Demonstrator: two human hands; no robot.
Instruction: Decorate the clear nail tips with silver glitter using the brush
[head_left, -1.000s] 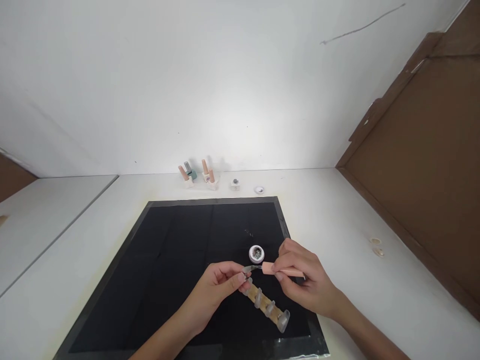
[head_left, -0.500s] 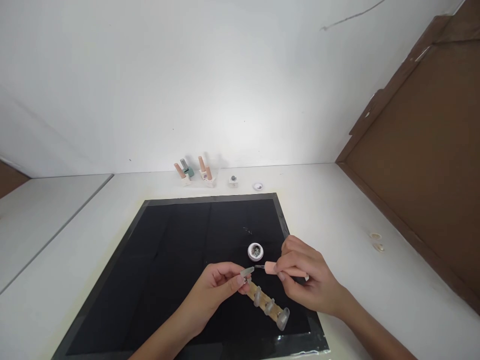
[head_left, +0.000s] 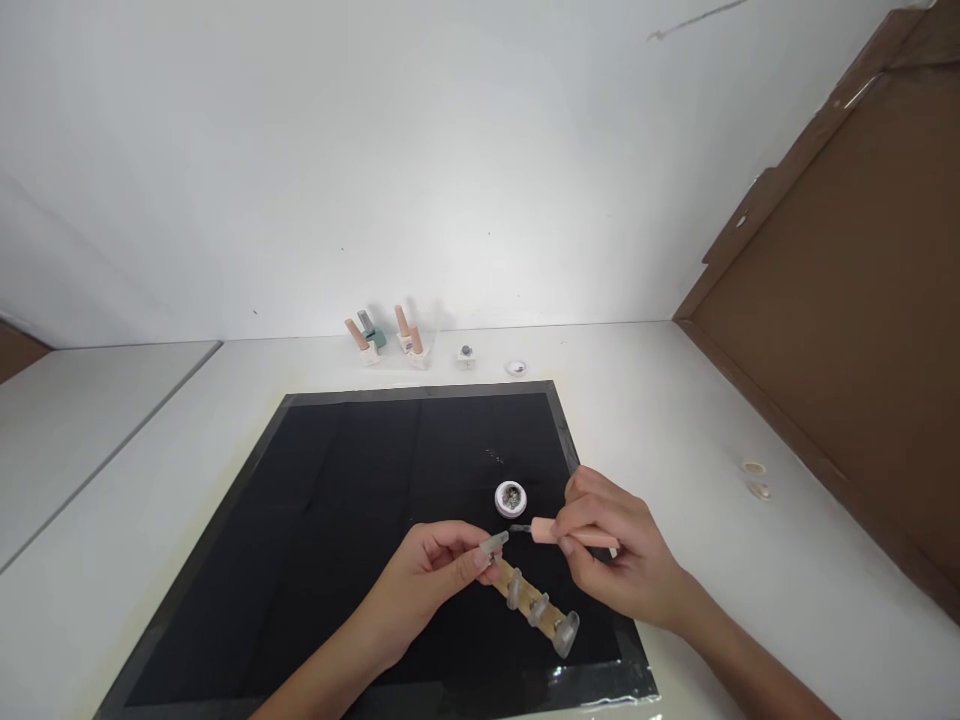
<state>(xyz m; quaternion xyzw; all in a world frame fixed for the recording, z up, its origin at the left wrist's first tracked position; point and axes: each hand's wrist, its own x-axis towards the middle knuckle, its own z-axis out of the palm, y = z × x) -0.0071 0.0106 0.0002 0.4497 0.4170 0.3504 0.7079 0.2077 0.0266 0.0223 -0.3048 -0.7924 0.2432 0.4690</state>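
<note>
My left hand point(head_left: 448, 565) is closed on one end of a wooden nail-tip stand point(head_left: 551, 625), a pale strip that carries several clear false nails. The false nail point(head_left: 495, 542) nearest my thumb points to the right. My right hand point(head_left: 611, 545) pinches the peach handle of a nail polish brush point(head_left: 544, 531). Its dark bristle end lies just right of that false nail, apparently a small gap away. Beyond the brush, a small white pot point(head_left: 511, 499) of silvery glitter stands uncovered on the black mat point(head_left: 360, 500).
Several polish bottles point(head_left: 411, 345) with peach or grey-green caps stand by the wall. Beside them are an open bottle point(head_left: 466, 357) and a white lid point(head_left: 516, 368). Two small pale pieces point(head_left: 757, 490) lie at right, near a brown board point(head_left: 840, 300).
The brush tip has risen slightly away from the false nail. My left hand keeps its hold on the stand, and the whole view has shifted a little.
</note>
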